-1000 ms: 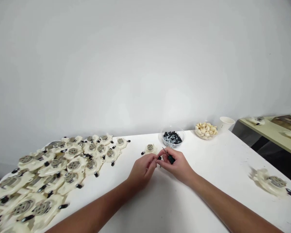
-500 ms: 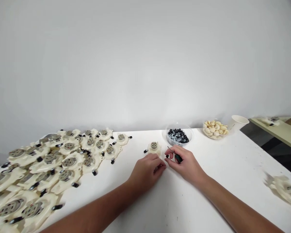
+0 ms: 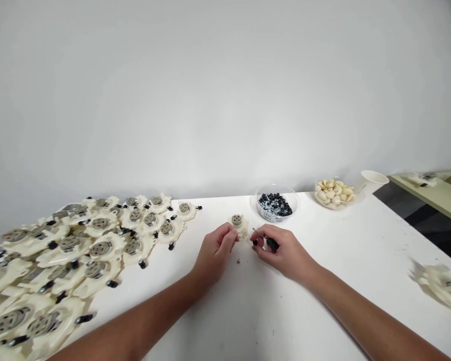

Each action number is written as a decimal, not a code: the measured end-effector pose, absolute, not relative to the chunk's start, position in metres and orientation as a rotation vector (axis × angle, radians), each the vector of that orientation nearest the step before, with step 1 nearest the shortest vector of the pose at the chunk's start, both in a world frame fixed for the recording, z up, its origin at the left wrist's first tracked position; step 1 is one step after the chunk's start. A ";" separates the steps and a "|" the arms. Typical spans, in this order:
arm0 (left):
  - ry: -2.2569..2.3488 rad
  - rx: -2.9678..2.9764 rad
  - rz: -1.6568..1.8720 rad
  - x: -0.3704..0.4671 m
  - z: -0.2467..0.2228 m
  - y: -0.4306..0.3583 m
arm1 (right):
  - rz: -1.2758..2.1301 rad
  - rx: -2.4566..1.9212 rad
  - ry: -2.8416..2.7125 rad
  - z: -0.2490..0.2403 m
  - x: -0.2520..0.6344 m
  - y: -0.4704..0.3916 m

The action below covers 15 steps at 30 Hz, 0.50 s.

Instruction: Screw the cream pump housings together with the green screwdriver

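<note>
A cream plastic housing with a round grey motor lies on the white table between my hands. My left hand is closed at the left side of this housing, and its fingers hide the black-tipped end there. In my right hand is a small screwdriver-like tool with a dark green handle and a thin metal shaft pointing left. My right thumb and fingertip also pinch a tiny black part, just right of the housing. A clear bowl of small shiny black parts stands behind my right hand.
Many similar motor housings are heaped on the left of the table. At the back right are a clear bowl of cream-coloured pieces and a white cup. Another housing lies at the right edge. A pale shelf stands beyond.
My left hand has moved left, from in front of the housing to its left side, and closed there. My right hand stays beside it with the tool and black part. The view has shifted slightly.
</note>
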State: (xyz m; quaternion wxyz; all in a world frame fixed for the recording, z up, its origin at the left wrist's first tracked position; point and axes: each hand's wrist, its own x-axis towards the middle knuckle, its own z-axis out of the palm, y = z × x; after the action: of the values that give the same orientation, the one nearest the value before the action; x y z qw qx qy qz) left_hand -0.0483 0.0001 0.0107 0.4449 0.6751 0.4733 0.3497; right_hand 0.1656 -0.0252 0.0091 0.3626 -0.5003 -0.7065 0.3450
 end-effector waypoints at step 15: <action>1.018 1.513 0.961 -0.045 0.006 0.002 | 0.942 -1.325 -1.777 0.004 0.164 -0.027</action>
State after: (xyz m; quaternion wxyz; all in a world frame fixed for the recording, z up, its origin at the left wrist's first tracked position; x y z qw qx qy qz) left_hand -0.0450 0.0024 0.0062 0.5143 0.6295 0.4236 0.3997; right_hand 0.1636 -0.0267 0.0037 0.3584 -0.5136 -0.6888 0.3651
